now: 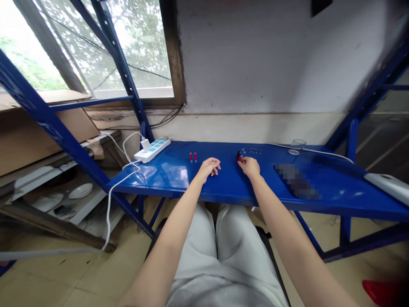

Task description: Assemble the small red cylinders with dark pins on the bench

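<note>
Over the blue table (pixel 172 170), my left hand (pixel 210 168) hovers with its fingers loosely curled and apart, nothing visible in them. Two small red pieces with clear lower ends (pixel 193 157) stand side by side to its left. My right hand (pixel 249 166) has thumb and fingers pinched at a small red piece (pixel 239 158), beside a small black piece (pixel 238 153). Just beyond that hand lie a few tiny clear pieces (pixel 243 151), with several more in short rows (pixel 255 150) to the right.
A white power strip (pixel 152 149) with a plug and cable lies at the table's left end. A clear glass (pixel 297 146), a dark blurred flat object (pixel 295 181) and a white device (pixel 390 185) are to the right. Blue frame posts rise at both sides.
</note>
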`<action>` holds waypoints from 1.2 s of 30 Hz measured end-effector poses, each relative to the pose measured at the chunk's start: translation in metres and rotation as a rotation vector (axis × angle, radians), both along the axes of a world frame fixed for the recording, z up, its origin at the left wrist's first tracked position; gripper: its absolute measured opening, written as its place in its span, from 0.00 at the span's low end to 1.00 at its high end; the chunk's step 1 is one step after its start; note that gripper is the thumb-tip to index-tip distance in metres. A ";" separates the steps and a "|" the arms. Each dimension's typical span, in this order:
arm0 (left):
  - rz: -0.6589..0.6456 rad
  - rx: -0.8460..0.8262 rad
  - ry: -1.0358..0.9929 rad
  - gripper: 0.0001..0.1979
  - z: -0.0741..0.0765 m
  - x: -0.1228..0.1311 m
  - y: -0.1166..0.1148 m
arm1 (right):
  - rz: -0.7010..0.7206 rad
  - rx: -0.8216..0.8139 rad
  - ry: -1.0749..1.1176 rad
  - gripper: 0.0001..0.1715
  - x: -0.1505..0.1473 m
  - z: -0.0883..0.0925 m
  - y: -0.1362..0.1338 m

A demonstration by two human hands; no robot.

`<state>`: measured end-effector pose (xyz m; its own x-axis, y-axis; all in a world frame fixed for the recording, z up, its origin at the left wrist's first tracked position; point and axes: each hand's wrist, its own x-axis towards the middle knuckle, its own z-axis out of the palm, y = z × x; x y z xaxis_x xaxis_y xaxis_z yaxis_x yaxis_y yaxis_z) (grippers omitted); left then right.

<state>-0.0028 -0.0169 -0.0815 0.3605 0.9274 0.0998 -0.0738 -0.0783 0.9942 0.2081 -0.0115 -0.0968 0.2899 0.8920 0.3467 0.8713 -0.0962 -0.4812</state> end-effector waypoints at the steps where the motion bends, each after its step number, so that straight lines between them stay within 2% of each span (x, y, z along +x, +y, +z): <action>1: 0.001 0.000 0.002 0.07 0.000 0.000 0.000 | -0.003 -0.008 -0.001 0.08 0.000 0.000 0.000; 10: -0.011 0.010 -0.002 0.07 -0.001 0.000 0.001 | -0.020 -0.074 -0.021 0.13 0.001 0.001 -0.005; 19: -0.006 0.003 0.005 0.07 -0.001 0.001 0.000 | -0.037 -0.125 -0.010 0.13 0.001 0.005 -0.011; 29: -0.006 0.000 0.012 0.06 -0.002 0.001 0.001 | -0.164 -0.163 0.151 0.13 0.011 0.005 -0.013; 36: -0.008 0.001 0.021 0.06 -0.002 0.001 0.001 | -0.163 -0.177 0.077 0.14 0.011 0.004 -0.007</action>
